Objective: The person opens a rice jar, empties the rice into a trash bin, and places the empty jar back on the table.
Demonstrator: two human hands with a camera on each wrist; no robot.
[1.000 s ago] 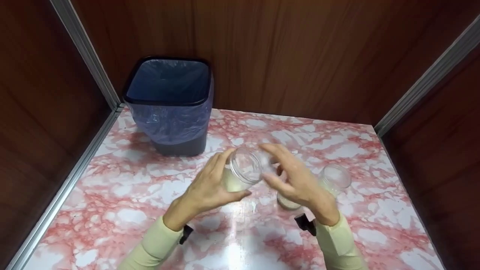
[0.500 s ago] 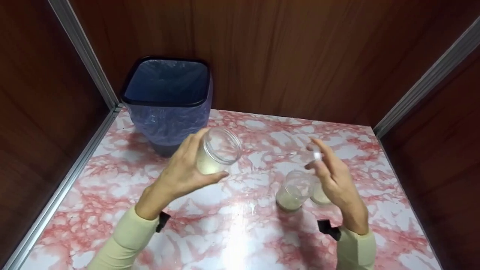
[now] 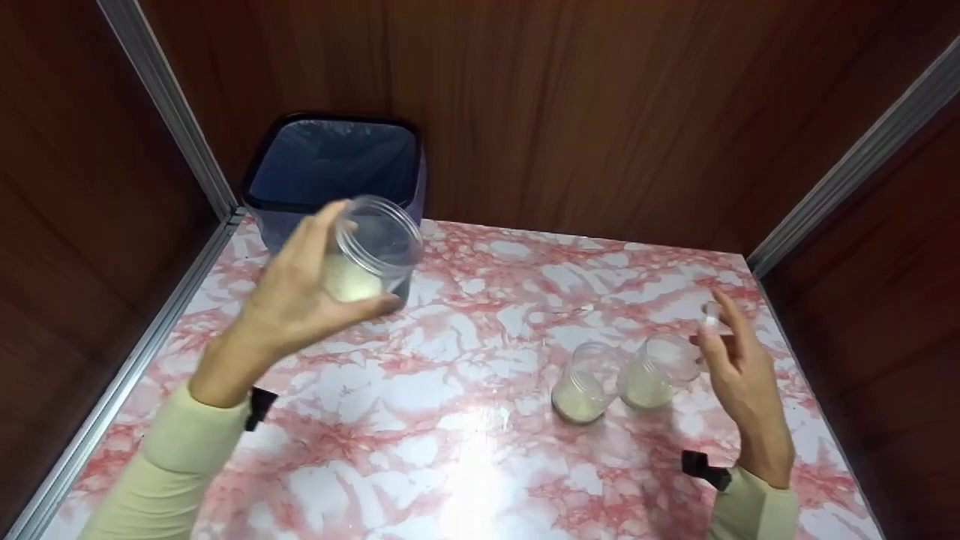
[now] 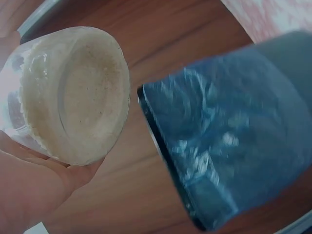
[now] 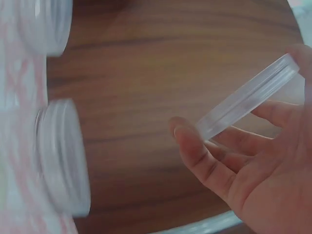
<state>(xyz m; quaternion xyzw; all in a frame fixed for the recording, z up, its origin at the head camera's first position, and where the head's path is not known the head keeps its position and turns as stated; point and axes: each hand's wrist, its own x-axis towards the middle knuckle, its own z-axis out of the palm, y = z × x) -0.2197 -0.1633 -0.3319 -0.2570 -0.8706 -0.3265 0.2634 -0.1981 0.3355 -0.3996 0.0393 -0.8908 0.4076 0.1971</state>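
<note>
My left hand [image 3: 289, 296] grips a clear plastic jar [image 3: 375, 244] near the front of the trash bin. The jar is tilted with its uncovered mouth toward the right, and pale, grainy stuff fills its lower part. From the left wrist view, the underside of the jar [image 4: 90, 95] shows this stuff lying against the base. Over at the right, my right hand [image 3: 742, 375] pinches a clear flat lid [image 5: 248, 97] by its edge, between thumb and fingers. Two similar clear jars, a nearer one [image 3: 581, 397] and another [image 3: 646, 382], stand side by side left of that hand.
The trash bin [image 3: 409, 184], black-rimmed with a bluish liner, stands at the back left. Brown wood-grain panels [image 3: 585, 112] with metal corner strips enclose the red-and-white marbled table [image 3: 420, 450] at the back and both sides.
My left hand has carried the jar left and back, up to the bin. My right hand has drawn away from that jar to the right with the lid, past the two standing jars.
</note>
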